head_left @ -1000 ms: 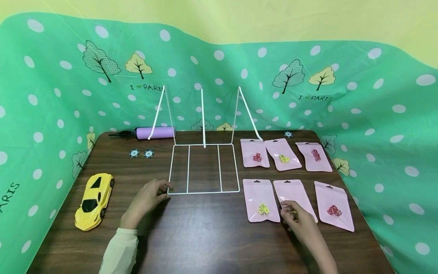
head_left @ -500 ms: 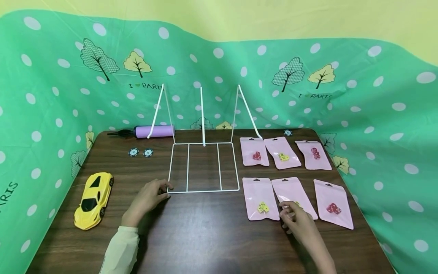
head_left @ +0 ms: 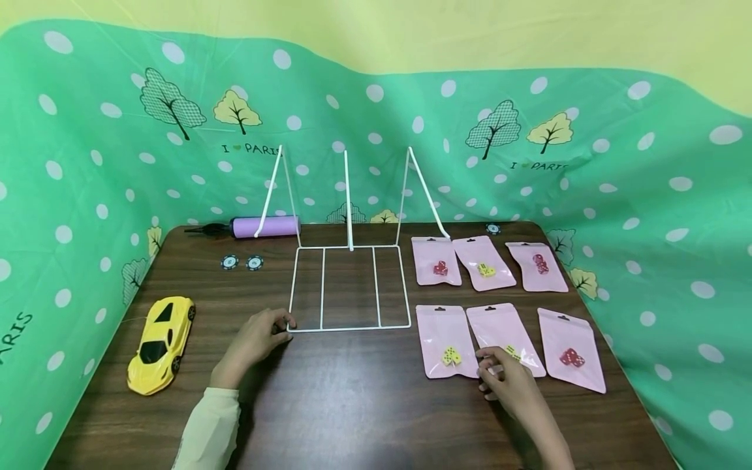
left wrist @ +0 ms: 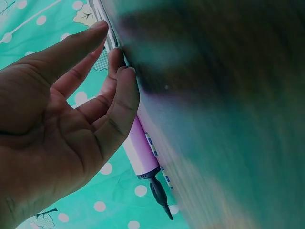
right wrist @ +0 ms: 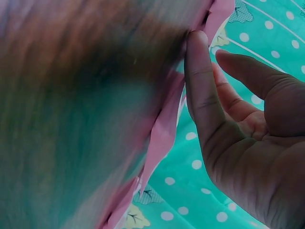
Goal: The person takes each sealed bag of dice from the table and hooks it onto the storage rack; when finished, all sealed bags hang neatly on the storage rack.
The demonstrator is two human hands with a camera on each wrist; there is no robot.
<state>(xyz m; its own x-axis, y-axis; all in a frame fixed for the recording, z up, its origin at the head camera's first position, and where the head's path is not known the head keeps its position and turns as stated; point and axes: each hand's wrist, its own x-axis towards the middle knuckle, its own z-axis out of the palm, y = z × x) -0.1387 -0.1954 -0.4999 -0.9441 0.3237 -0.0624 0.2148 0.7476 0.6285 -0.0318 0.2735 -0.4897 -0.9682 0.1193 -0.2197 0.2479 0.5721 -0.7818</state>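
A white wire rack (head_left: 349, 329) stands at mid-table, with uprights rising at its back. My left hand (head_left: 258, 336) lies at its near left corner, fingertips at the wire; the left wrist view shows those fingers loosely bent. To the right, pink pouches with dice lie in two rows. My right hand (head_left: 508, 378) touches the lower part of the front middle pouch (head_left: 499, 321), fingers loosely bent, thumb apart. It partly hides that pouch's yellow dice (head_left: 512, 353). Left of it is a pouch with yellow dice (head_left: 442, 329); right of it, one with red dice (head_left: 565, 336).
The back row has three pouches, the nearest to the rack being a pouch with red dice (head_left: 435, 253). A yellow toy car (head_left: 158, 346) sits at left. Behind are a purple hand pump (head_left: 266, 226) and poker chips (head_left: 254, 262). Dotted green cloth (head_left: 376, 117) backs the table.
My right hand has shifted slightly left. The front middle pouch has turned a little, its top moving left, and its yellow dice now show. My left hand and the rack have stayed still.
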